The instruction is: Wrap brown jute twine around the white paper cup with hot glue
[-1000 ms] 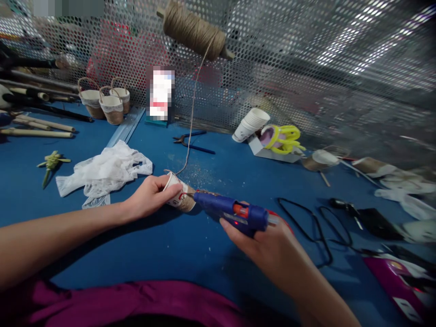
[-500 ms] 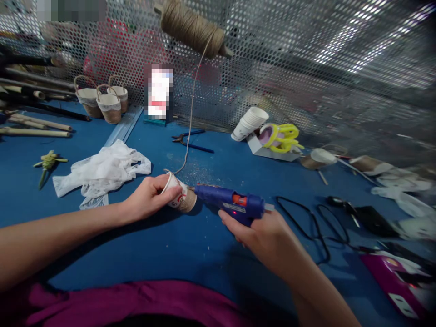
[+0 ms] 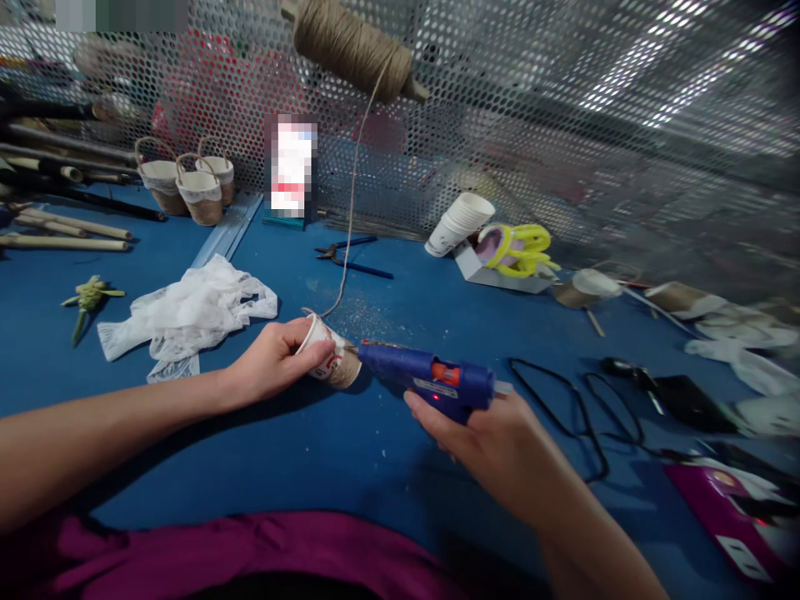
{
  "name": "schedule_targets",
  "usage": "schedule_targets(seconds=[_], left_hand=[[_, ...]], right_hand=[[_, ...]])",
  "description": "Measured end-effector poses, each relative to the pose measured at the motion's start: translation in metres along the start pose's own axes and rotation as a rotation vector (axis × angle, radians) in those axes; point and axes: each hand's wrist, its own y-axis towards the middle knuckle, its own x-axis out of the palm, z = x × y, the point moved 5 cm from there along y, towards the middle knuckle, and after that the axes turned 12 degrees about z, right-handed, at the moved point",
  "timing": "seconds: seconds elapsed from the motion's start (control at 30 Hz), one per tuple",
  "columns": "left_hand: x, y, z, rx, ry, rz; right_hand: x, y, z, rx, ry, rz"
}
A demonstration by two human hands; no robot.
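Tilted over the blue table, a white paper cup [image 3: 323,363] has jute twine wound around its lower end. My left hand [image 3: 278,360] is closed around its upper part, thumb along the side. A blue hot glue gun [image 3: 425,375] with a lit red light sits in the grip of my right hand [image 3: 478,437]. Its nozzle points left and is at the cup's side, by the edge of the wound twine; whether it touches I cannot tell. From the cup a strand of twine [image 3: 351,208] runs up to a large spool [image 3: 350,50].
White lace [image 3: 193,308] lies left of the cup, pliers [image 3: 356,257] behind it. Twine-wrapped cups with handles [image 3: 200,200] stand at the back left near bamboo sticks [image 3: 68,243]. Stacked paper cups [image 3: 459,223] and yellow-handled scissors [image 3: 528,250] are back right. A black cord [image 3: 578,417] loops at right.
The glue gun and my right hand have shifted slightly to the right and down. My left hand and the cup have stayed almost in place.
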Motion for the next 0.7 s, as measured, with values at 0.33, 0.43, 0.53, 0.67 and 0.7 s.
schedule_targets(seconds=[0.33, 0.43, 0.53, 0.67, 0.7], left_hand=[[-0.0021, -0.0012, 0.0008, -0.021, -0.016, -0.006], [-0.0020, -0.0005, 0.0000, -0.017, -0.006, 0.000], [-0.0016, 0.0002, -0.0001, -0.016, 0.006, 0.007], [-0.0009, 0.0003, -0.0007, -0.034, -0.002, 0.004], [-0.0007, 0.0001, -0.0011, -0.042, -0.012, -0.001]], right_hand=[[0.0004, -0.0033, 0.0003, 0.121, 0.057, -0.045], [0.0004, -0.0031, -0.0018, 0.113, 0.073, -0.065], [0.0004, -0.0027, -0.0028, 0.111, 0.071, -0.067], [0.0016, -0.0047, -0.0018, 0.117, 0.072, -0.059], [0.0021, -0.0055, -0.0015, 0.122, 0.078, -0.059]])
